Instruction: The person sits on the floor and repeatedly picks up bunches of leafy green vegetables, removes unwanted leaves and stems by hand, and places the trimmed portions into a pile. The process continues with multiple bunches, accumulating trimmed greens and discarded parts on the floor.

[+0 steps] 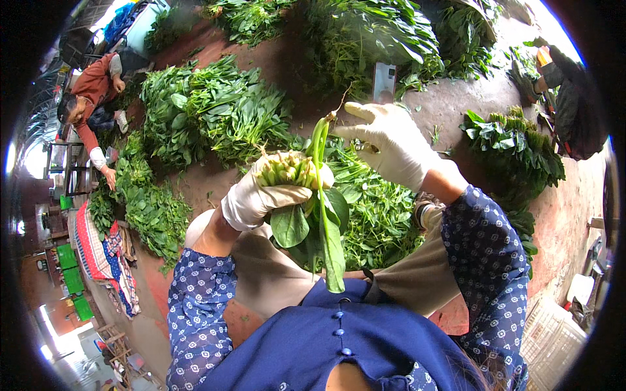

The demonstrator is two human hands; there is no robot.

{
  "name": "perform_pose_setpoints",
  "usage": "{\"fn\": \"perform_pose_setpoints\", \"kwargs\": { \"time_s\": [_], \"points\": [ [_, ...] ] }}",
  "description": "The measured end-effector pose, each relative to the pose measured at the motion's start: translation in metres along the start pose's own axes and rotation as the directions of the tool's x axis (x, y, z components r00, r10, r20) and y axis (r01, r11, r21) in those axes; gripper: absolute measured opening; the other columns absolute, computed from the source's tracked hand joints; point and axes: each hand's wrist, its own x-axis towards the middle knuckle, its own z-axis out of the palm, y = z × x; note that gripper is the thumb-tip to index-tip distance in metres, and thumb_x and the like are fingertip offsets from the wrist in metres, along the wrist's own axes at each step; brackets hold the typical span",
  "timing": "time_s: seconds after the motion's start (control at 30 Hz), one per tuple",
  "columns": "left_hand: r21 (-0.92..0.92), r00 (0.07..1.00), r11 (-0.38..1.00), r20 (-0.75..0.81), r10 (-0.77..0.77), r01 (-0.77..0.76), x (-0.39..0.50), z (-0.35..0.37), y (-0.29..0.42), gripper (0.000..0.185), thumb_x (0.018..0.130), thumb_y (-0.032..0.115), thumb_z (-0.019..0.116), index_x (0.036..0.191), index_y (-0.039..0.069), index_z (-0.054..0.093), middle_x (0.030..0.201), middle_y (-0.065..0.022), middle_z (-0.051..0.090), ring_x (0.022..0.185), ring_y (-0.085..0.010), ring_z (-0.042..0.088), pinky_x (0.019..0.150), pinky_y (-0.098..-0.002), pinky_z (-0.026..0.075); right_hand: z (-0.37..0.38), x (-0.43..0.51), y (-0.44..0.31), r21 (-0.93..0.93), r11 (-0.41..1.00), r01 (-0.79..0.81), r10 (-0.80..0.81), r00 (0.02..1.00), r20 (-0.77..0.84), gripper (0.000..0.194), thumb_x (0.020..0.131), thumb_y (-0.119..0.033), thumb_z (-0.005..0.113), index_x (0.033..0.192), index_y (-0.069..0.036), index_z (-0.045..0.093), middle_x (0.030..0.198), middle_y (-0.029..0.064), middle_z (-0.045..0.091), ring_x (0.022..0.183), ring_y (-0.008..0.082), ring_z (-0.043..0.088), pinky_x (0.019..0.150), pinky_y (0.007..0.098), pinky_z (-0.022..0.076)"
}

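My left hand (pixel 266 193), in a whitish glove, grips a bunch of leafy greens (pixel 286 168) with its pale stem ends up and broad leaves hanging below. One longer stalk (pixel 320 141) stands out at the bunch's right side, a thin brown root at its tip and a long leaf trailing down. My right hand (pixel 391 139), gloved too, is just right of that root with its fingers spread; I see nothing held in it. Beneath both hands, between my knees, lies a heap of loose greens (pixel 376 220).
Large piles of greens (pixel 215 107) cover the floor ahead. Stacked bunches (pixel 513 141) lie right. A phone (pixel 385 83) leans by the far heap. One person (pixel 93 102) reaches toward greens at left; another (pixel 577 97) is at right. A plastic crate (pixel 550 342) stands lower right.
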Motion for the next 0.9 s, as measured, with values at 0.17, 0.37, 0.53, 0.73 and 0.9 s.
{"fn": "perform_pose_setpoints", "kwargs": {
  "time_s": [0.17, 0.37, 0.53, 0.73, 0.9],
  "points": [
    [-0.035, 0.996, 0.997, -0.052, -0.075, 0.073, 0.0, 0.005, 0.004, 0.031, 0.089, 0.0, 0.064, 0.121, -0.001, 0.063, 0.112, -0.0068, 0.069, 0.096, -0.0128, 0.065, 0.085, -0.0281, 0.053, -0.005, 0.007, -0.029, 0.949, 0.025, -0.316, 0.114, 0.943, 0.311, 0.046, 0.093, -0.028, 0.066, 0.131, -0.002, 0.06, 0.14, 0.0099, 0.055, 0.121, 0.0166, 0.056, 0.107, 0.0313, 0.0405],
    [-0.074, 0.984, 0.997, -0.174, -0.031, 0.018, 0.004, -0.002, 0.004, 0.029, 0.089, -0.007, 0.06, 0.117, 0.001, 0.064, 0.107, -0.0033, 0.068, 0.096, -0.0095, 0.062, 0.086, -0.0246, 0.051, -0.028, 0.027, -0.025, 0.984, -0.089, -0.155, 0.348, 0.921, 0.177, 0.019, 0.098, -0.017, 0.053, 0.107, -0.002, 0.06, 0.111, 0.0154, 0.067, 0.103, 0.0234, 0.065, 0.094, 0.0387, 0.0525],
    [0.16, 0.933, 0.973, -0.293, 0.209, -0.168, 0.011, -0.009, -0.006, 0.022, 0.093, 0.001, 0.056, 0.114, 0.002, 0.062, 0.125, -0.0129, 0.064, 0.094, -0.015, 0.064, 0.086, -0.0295, 0.052, -0.021, 0.022, -0.022, 0.848, 0.457, -0.268, 0.44, 0.897, 0.046, 0.027, 0.101, -0.025, 0.053, 0.115, -0.003, 0.059, 0.1, 0.0058, 0.064, 0.093, 0.015, 0.061, 0.087, 0.0298, 0.049],
    [0.121, 0.82, 0.948, -0.478, 0.316, -0.295, 0.015, 0.007, -0.028, 0.034, 0.089, -0.01, 0.063, 0.12, 0.006, 0.06, 0.11, -0.0017, 0.068, 0.098, -0.0089, 0.063, 0.087, -0.0242, 0.052, 0.026, 0.024, -0.059, 0.853, 0.503, -0.14, 0.399, 0.913, -0.085, 0.029, 0.104, -0.019, 0.044, 0.128, -0.008, 0.055, 0.122, 0.0114, 0.06, 0.112, 0.0234, 0.058, 0.1, 0.0339, 0.0435],
    [0.241, 0.742, 0.896, -0.502, 0.445, -0.374, 0.01, 0.007, -0.037, 0.036, 0.089, -0.004, 0.068, 0.122, 0.004, 0.058, 0.114, -0.0039, 0.066, 0.1, -0.0099, 0.062, 0.089, -0.0244, 0.051, 0.051, 0.04, -0.098, 0.954, 0.279, -0.113, 0.54, 0.84, -0.058, 0.028, 0.103, -0.015, 0.046, 0.127, -0.005, 0.056, 0.12, 0.0109, 0.059, 0.11, 0.0188, 0.057, 0.099, 0.0302, 0.0431]
  ]
}}
